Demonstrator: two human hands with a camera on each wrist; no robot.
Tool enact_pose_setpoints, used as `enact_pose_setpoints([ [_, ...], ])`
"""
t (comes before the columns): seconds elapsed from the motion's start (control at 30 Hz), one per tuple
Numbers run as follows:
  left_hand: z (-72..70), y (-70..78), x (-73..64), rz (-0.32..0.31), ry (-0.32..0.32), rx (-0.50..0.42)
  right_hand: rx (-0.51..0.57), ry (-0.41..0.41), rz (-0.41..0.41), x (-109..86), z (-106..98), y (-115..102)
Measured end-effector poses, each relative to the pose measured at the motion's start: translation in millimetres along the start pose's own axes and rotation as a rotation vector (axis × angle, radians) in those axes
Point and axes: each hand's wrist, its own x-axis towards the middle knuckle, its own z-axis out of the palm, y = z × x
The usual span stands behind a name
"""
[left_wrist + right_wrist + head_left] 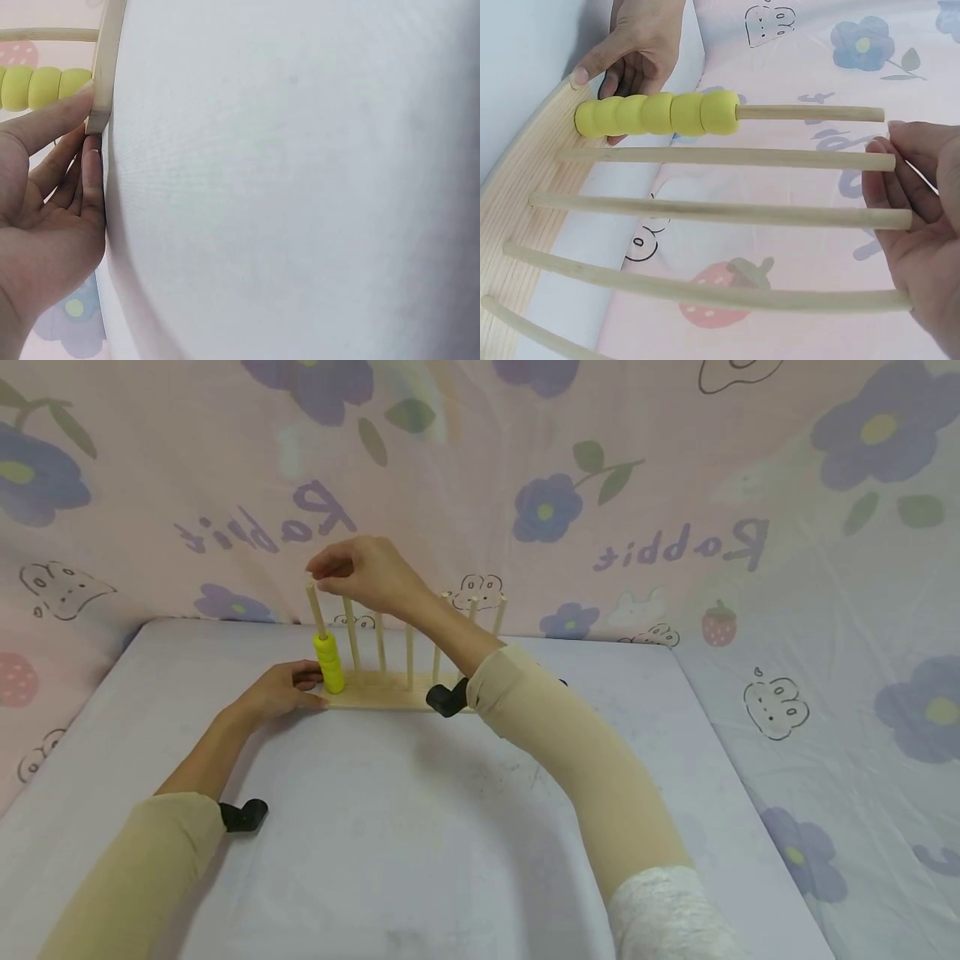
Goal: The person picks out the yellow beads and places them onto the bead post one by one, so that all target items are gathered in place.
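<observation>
A wooden peg stand (pixel 382 699) has a flat base and a row of upright pegs. Yellow beads (pixel 328 664) are stacked on the lower part of its leftmost peg (pixel 810 112), whose upper part is bare. My left hand (pixel 281 692) grips the left end of the base; in the left wrist view its thumb (pixel 64 112) lies on the base beside the beads and the other fingers are at its end. Close to the top of the beaded peg is my right hand (pixel 371 575), fingers bent, with nothing seen between them. The right forearm hides part of the stand.
The stand is on a white-covered table (pixel 360 827), near its back edge. Behind hangs a pink cloth (pixel 450 460) with flowers and rabbits. A black wrist mount (pixel 245 816) sits on the left sleeve, another black mount (pixel 447 697) on the right.
</observation>
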Motion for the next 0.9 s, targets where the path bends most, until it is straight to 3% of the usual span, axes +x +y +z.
enact_pose_setpoints([
  [0.33,-2.5,1.4,1.3,0.013,0.016,0.011,0.052,0.096,-0.023,-6.7,-18.2,7.9],
  [0.53,-2.6,0.5,1.6,0.008,0.011,0.023,0.111,0.168,-0.008,-22.1,-32.0,18.8],
  [0.9,-0.2,-4.3,-2.1,-0.001,0.01,0.014,0.103,0.255,-0.009,-56.9,-53.4,39.9],
])
